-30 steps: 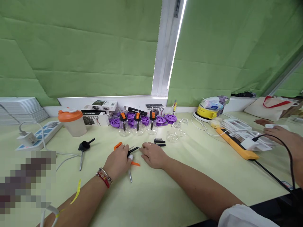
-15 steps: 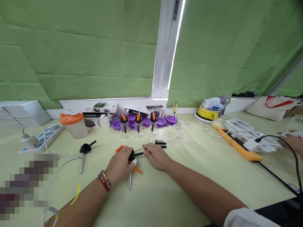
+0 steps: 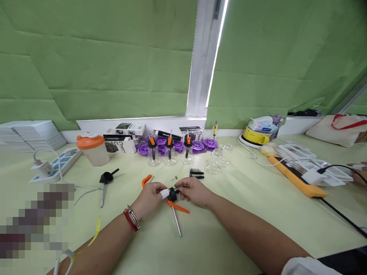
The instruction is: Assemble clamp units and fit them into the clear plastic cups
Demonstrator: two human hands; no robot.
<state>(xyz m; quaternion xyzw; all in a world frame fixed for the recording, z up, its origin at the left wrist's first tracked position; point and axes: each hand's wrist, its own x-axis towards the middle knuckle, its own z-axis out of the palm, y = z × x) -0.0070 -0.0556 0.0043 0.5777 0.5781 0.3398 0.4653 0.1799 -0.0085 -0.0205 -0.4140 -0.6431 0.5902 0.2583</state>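
Note:
My left hand (image 3: 150, 198), with a white covering on its thumb, pinches a black spout head (image 3: 172, 194) just above the table. Thin black stem of that head: my right hand (image 3: 196, 193) has its fingertips closed on it. An orange lever (image 3: 181, 208) and a metal tube (image 3: 177, 224) extend below the head toward me. Beyond my left hand lies an orange curved handle (image 3: 146, 180). Tiny metal pieces (image 3: 176, 178) sit between the hands and the bottles. A dark spring (image 3: 196, 171) and a black stick-like part (image 3: 197, 177) lie past my right hand.
Three glass bottles (image 3: 169, 157) with black and orange tops stand before purple discs (image 3: 210, 143). Left are a shaker cup (image 3: 96, 152), a power strip (image 3: 64, 162) and a black funnel-like part (image 3: 106, 177). An orange power strip (image 3: 298, 177) lies right; another person's hand (image 3: 359, 173) shows there.
Both hands have shifted slightly right. The black head has turned, and its orange lever and tube show more. My right hand's fingers have moved closer to the head.

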